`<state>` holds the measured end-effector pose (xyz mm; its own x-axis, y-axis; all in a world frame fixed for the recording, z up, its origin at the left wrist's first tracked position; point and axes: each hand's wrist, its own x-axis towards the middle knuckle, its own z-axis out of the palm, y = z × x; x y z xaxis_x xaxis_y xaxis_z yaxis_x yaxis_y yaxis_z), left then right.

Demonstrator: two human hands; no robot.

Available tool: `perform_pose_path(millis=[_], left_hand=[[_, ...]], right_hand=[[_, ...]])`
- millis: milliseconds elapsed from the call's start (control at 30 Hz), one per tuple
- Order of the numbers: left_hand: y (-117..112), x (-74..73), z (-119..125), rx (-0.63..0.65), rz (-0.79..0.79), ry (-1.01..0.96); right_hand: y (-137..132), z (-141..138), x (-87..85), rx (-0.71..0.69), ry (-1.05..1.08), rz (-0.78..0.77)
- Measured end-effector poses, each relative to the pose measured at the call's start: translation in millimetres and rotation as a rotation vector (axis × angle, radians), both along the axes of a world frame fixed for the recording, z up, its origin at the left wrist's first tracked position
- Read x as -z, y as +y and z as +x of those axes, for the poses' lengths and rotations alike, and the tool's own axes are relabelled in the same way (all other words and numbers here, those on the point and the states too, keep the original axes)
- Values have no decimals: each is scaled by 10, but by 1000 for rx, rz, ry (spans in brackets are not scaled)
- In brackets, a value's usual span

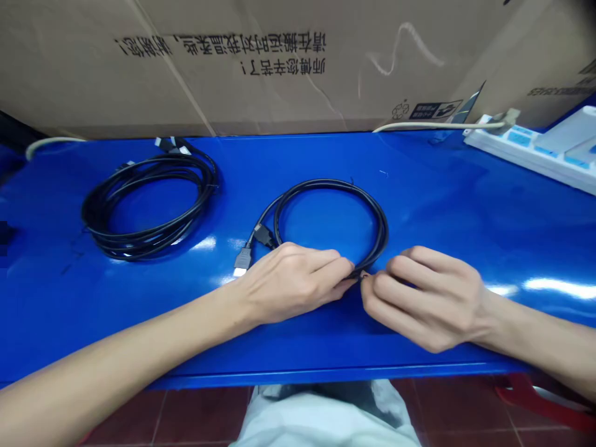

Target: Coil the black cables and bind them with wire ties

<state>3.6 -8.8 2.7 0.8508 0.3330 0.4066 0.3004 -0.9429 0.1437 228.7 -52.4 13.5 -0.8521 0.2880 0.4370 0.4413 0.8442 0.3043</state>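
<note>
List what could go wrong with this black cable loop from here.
The black cable loop is pinched only where the left hand and right hand meet, so it might spring open if either lets go. Its loose metal-tipped plug lies right beside the left hand and could get knocked or dragged across the glossy blue table.

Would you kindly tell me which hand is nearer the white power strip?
Right. The right hand sits below and left of the white power strip; the left hand lies farther left.
</note>
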Motion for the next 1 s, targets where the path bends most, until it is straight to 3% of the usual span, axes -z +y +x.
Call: perform_pose_path(millis=[100, 200, 267, 367, 500, 600, 767, 1000], left_hand=[[3, -2, -9, 9, -18, -35], [17, 31, -14, -4, 14, -71], [29, 63, -17, -20, 34, -79], [44, 102, -23, -33, 49, -105], [50, 120, -32, -33, 71, -126], [50, 132, -32, -44, 94, -136], [48, 152, -22, -42, 125, -173], [40, 124, -15, -21, 109, -147]], right_hand=[[-8, 30, -8, -35, -27, 60], [-15, 42, 45, 76, 121, -115], [-27, 39, 69, 178, 311, -399], [-39, 29, 47, 218, 541, -873], [-6, 5, -18, 252, 689, -1574], [28, -25, -43, 285, 767, -1871], [31, -71, -63, 348, 810, -1884], [-15, -83, -1, 347, 772, -1689]])
